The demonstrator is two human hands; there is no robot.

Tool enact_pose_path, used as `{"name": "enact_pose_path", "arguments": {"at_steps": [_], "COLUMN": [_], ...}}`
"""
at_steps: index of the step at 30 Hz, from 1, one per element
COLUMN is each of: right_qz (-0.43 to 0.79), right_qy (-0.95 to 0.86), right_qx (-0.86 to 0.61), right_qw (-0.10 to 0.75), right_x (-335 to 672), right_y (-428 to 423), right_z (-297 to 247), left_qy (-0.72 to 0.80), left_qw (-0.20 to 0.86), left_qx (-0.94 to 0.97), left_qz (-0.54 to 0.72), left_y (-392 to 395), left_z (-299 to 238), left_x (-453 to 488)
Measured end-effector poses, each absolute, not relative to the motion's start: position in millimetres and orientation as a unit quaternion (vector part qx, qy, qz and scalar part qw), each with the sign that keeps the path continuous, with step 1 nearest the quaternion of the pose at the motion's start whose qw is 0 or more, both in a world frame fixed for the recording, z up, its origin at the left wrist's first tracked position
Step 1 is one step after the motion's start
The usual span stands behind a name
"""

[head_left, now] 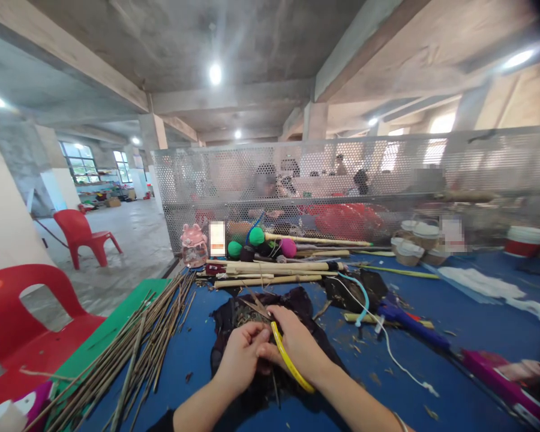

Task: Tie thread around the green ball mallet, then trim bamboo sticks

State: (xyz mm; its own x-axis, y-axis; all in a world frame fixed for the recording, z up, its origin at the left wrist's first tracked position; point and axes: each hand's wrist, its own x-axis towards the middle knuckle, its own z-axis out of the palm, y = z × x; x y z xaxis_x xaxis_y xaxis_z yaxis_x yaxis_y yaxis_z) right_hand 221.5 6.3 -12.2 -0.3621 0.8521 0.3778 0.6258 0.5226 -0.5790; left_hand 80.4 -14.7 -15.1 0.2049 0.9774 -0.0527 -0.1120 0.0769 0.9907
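My right hand (297, 342) is closed round a pair of scissors with a yellow handle (288, 358); its metal blades (257, 305) point up and away to the left. Close against it, my left hand (243, 353) is pinched shut, its fingertips meeting the right thumb. A thin dark stick (275, 387) comes out below the hands, and the left fingers seem to hold it, though the grip itself is hidden. Both hands are above a crumpled black cloth (222, 318) strewn with small plant scraps.
Long thin sticks (137, 342) lie in a pile at the left. Pale thicker stalks (270, 280), green yarn balls (234, 249) and a pink bottle (194, 246) stand behind the cloth, before a perforated metal screen (364, 162). A white cord (389, 342) and purple-handled tool (499, 378) lie right.
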Motion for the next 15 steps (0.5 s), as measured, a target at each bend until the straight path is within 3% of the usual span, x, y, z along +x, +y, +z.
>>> {"name": "enact_pose_path", "arguments": {"at_steps": [15], "right_qz": [0.189], "right_qy": [-0.802], "right_qx": [-0.478], "right_qw": [0.303], "right_x": [221.5], "right_y": [6.1], "right_z": [-13.7], "left_qy": [0.446], "left_qw": [0.6], "left_qx": [0.474], "left_qz": [0.464], "left_y": [-15.2], "left_z": [-11.2], "left_x": [82.7]}}
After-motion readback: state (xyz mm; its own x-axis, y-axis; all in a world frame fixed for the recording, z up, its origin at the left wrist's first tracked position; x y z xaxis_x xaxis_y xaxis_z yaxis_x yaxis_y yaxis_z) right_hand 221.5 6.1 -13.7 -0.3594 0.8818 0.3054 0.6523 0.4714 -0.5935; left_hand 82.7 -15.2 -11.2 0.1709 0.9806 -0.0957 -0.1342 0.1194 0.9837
